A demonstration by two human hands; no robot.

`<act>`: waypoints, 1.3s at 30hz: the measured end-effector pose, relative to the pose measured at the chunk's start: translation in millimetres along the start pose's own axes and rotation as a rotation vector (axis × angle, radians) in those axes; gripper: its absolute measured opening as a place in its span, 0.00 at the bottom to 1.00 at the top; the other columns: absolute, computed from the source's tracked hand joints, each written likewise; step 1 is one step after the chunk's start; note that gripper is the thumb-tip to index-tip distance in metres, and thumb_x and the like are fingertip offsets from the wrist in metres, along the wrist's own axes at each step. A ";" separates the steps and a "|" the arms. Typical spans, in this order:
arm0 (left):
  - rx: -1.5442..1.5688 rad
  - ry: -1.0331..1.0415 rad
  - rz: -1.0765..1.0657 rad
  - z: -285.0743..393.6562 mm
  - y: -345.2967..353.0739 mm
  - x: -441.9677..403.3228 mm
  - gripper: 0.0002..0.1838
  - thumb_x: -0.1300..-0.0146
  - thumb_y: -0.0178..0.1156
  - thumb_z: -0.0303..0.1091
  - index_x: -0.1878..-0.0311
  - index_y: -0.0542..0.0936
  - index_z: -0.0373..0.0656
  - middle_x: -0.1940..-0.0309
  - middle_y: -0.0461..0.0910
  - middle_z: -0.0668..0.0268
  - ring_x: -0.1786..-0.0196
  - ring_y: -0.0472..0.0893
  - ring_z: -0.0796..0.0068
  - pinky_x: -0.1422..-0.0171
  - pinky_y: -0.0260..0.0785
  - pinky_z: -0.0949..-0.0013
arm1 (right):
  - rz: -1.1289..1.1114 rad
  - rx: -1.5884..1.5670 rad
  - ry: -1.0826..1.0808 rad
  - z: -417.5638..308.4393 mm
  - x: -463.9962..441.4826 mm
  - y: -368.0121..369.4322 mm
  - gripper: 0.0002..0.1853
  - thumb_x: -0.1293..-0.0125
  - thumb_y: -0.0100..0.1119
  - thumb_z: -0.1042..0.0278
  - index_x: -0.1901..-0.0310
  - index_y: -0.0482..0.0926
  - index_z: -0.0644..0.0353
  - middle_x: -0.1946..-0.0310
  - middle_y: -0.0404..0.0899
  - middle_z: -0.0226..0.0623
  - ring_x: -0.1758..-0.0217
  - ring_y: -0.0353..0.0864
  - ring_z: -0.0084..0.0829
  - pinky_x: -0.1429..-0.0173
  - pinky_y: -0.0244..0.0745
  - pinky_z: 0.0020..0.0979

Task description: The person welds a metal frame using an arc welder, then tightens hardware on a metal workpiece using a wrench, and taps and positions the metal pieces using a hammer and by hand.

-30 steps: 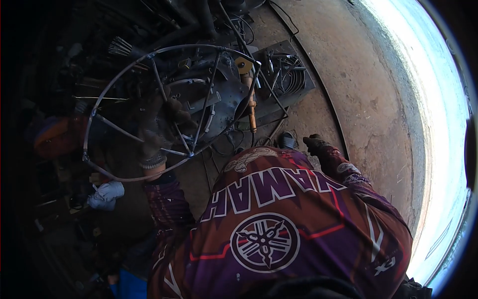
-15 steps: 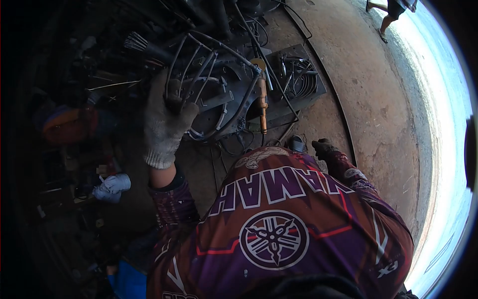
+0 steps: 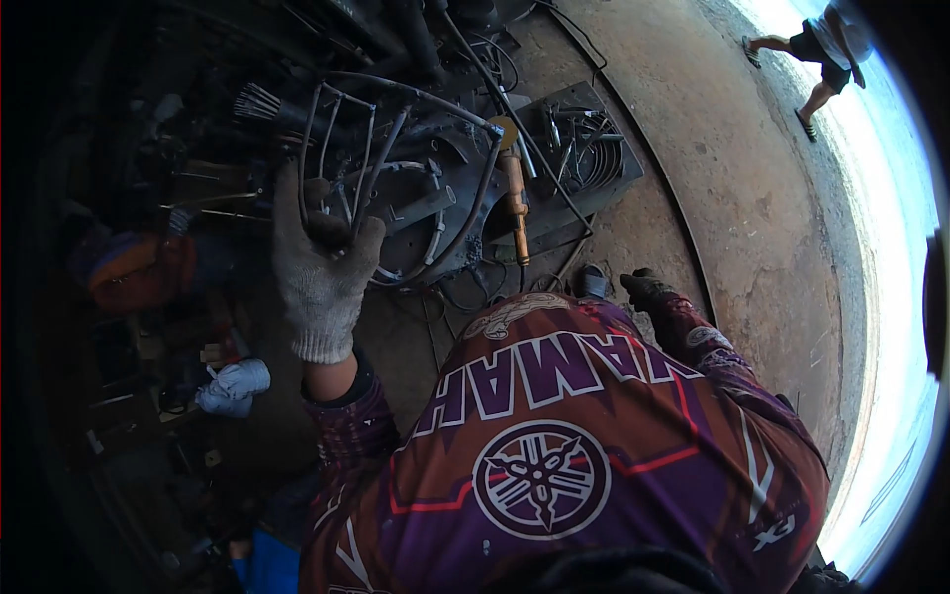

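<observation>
A pale knitted work glove covers my left hand (image 3: 322, 262). Its thumb and fingers close around the near end of a bent metal rod frame (image 3: 368, 163), made of curved rods joined by crosspieces. The frame is tilted over a dark round plate (image 3: 465, 223) carrying metal pieces. At the frame's right corner a yellowish disc (image 3: 505, 132) shows, with a copper-coloured electrode holder (image 3: 518, 198) just below. My right hand (image 3: 648, 290), dark-gloved, is low beside my body, apart from the work. Its fingers are too dark to make out.
On the right a metal plate (image 3: 625, 176) bears bent rods and small pieces. A long dark cable (image 3: 661, 163) crosses the concrete floor (image 3: 752, 218). Crumpled pale cloth (image 3: 234, 386) lies among clutter at left. Another person (image 3: 826, 49) is at the upper right.
My left hand and the rod frame have shifted left, and the frame has turned somewhat. The other person has come further into view. My right hand stays in about the same place.
</observation>
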State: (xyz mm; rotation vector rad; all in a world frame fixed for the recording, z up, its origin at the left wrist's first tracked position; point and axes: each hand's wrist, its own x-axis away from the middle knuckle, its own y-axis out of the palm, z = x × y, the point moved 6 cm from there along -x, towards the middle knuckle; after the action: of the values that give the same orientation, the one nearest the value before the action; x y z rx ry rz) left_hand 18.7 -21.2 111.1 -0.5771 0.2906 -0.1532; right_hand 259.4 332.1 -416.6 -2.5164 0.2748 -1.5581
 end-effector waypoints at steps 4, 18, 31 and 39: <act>-0.194 0.121 0.055 6.6 0.1 6.2 0.52 0.52 0.76 0.27 0.24 0.58 0.34 0.49 0.75 0.58 0.66 0.75 0.80 0.64 0.74 0.76 | -0.007 -0.004 -0.001 -7.1 7.1 -1.6 0.41 0.38 0.67 0.45 0.31 0.66 0.66 0.64 0.83 0.48 0.70 0.84 0.39 0.70 0.79 0.41; -0.563 0.283 0.249 23.3 5.6 19.0 0.63 0.61 0.84 0.49 0.25 0.60 0.34 0.48 0.73 0.56 0.64 0.69 0.76 0.65 0.70 0.71 | -0.037 -0.011 0.032 -2.7 -1.1 5.9 0.39 0.35 0.66 0.49 0.31 0.64 0.66 0.60 0.82 0.46 0.69 0.84 0.38 0.72 0.78 0.41; -0.632 0.541 0.266 8.9 17.7 31.2 0.54 0.53 0.78 0.61 0.32 0.67 0.33 0.54 0.74 0.59 0.63 0.78 0.72 0.63 0.77 0.70 | -0.103 0.053 -0.278 -107.7 55.2 27.3 0.38 0.35 0.67 0.53 0.30 0.66 0.66 0.55 0.82 0.43 0.65 0.82 0.32 0.64 0.78 0.35; 1.012 -0.028 0.029 -74.4 30.4 0.8 0.48 0.42 0.72 0.38 0.23 0.57 0.37 0.46 0.73 0.60 0.55 0.77 0.76 0.50 0.74 0.71 | -0.324 -0.147 -0.565 -240.3 136.6 55.1 0.35 0.31 0.63 0.52 0.30 0.67 0.67 0.49 0.81 0.41 0.51 0.82 0.30 0.45 0.77 0.33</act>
State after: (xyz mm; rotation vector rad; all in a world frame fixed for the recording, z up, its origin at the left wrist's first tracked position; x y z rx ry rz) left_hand -1.9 -34.4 34.6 0.4280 0.1612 -0.2388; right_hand 100.0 234.3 -205.7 -3.1008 -0.1052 -0.8580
